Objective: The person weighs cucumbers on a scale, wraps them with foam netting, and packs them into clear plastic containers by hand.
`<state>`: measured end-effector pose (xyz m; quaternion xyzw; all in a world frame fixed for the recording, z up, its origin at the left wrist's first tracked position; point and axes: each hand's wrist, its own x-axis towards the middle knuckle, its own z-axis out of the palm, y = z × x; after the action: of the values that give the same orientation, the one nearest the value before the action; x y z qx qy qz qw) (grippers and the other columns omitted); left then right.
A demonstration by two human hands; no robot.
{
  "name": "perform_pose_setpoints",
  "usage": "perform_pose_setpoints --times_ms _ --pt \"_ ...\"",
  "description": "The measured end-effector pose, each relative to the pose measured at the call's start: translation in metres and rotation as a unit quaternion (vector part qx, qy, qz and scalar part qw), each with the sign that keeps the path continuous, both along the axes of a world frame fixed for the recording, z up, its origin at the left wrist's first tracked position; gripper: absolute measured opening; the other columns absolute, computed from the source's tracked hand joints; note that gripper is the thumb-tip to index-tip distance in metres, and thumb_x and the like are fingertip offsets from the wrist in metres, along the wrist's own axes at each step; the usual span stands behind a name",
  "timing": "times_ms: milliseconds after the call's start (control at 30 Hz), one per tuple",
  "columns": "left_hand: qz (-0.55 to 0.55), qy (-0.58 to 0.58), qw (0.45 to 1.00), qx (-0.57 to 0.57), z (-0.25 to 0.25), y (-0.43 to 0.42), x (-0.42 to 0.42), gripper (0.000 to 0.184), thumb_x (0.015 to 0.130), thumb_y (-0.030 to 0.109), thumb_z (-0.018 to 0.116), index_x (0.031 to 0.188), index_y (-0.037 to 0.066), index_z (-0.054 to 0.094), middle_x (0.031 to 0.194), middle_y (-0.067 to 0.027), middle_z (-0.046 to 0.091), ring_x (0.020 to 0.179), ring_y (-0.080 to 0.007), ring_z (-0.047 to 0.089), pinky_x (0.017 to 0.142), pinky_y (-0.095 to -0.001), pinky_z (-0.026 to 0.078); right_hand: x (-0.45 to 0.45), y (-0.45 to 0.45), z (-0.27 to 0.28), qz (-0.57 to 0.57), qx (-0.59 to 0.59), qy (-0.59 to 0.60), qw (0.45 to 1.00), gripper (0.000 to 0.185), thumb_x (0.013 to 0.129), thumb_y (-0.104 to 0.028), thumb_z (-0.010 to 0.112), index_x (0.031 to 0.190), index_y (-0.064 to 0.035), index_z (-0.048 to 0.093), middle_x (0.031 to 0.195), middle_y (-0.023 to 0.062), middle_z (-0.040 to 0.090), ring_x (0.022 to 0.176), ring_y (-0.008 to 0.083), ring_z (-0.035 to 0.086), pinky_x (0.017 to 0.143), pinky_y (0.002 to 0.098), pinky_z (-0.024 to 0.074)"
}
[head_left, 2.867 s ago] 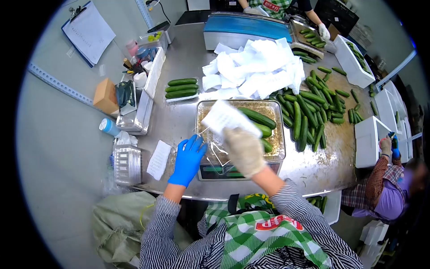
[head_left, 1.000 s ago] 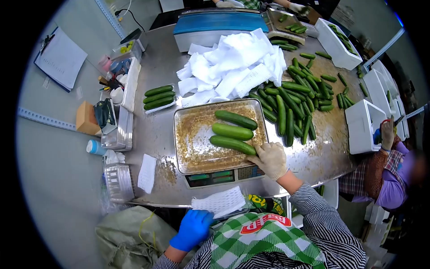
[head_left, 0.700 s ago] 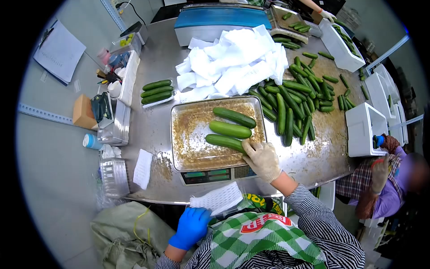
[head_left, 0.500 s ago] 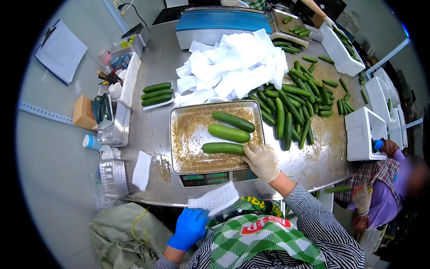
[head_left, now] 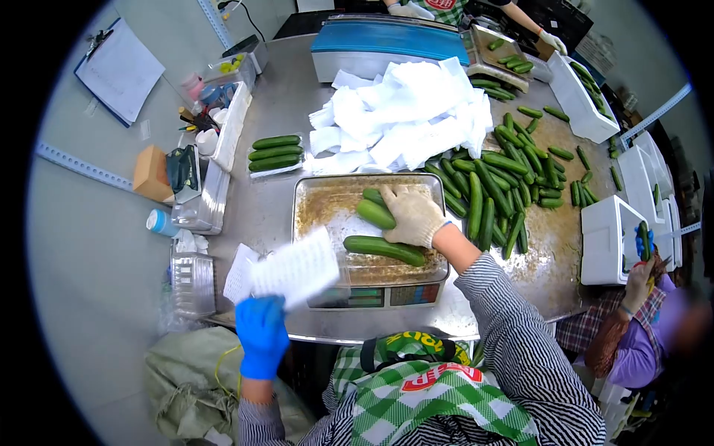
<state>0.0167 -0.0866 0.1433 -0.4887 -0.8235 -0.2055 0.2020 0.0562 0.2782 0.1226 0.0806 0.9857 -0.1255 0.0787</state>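
Three loose cucumbers (head_left: 383, 250) on the scale pan (head_left: 320, 212), which sits toward the front edge of the steel table (head_left: 281, 108).

Head view, the only one: right hand (head_left: 413, 215), knit glove, lies over the two rear cucumbers (head_left: 375, 214) at the pan's right half. Underside of the hand hidden, can't tell if it's closed on them. Front cucumber (head_left: 372, 247) lies nearest the pan's front edge, just beside the thumb side of that hand.

Left hand (head_left: 260, 334), blue glove, grips a white foam-net sheet (head_left: 296, 267) by its near end, at the pan's front-left corner. Sheet is blurred; looks like clear plastic with it.

Progress, my read: one packed trio of cucumbers (head_left: 275, 152) done, beyond the pan's rear-left corner. Trio on the pan not packed yet. Plenty left: loose heap (head_left: 491, 186) off the pan's right edge.

Supplies: foam pile (head_left: 409, 111) behind the pan's rear edge, spare foam sheet (head_left: 238, 273) near the table's front-left corner, clear tray stack (head_left: 193, 282) at its left edge. Scale readout (head_left: 368, 297) not legible.
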Motion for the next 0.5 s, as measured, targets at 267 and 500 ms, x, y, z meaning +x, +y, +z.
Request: perform_pose_setpoints --times_ms 267,500 --pt "-0.023 0.041 0.998 0.044 -0.041 0.108 -0.083 0.028 0.076 0.006 0.07 0.103 0.01 0.065 0.101 -0.0044 0.066 0.092 -0.0231 0.062 0.09 -0.0418 0.043 0.014 0.022 0.015 -0.071 -0.088 -0.006 0.994 0.089 0.065 -0.032 0.076 0.136 0.0086 0.04 0.117 0.0294 0.06 0.108 0.0417 0.061 0.097 0.0424 0.0494" --pt "-0.097 -0.033 0.994 -0.045 -0.106 0.15 -0.079 0.027 0.076 0.008 0.063 0.103 0.012 0.065 0.102 -0.0032 0.065 0.094 -0.0221 0.063 0.091 -0.0405 0.044 0.004 0.012 0.075 -0.035 -0.105 0.229 0.967 0.084 0.067 -0.018 0.076 0.139 0.007 0.039 0.114 0.0254 0.059 0.104 0.038 0.061 0.095 0.0414 0.0492"
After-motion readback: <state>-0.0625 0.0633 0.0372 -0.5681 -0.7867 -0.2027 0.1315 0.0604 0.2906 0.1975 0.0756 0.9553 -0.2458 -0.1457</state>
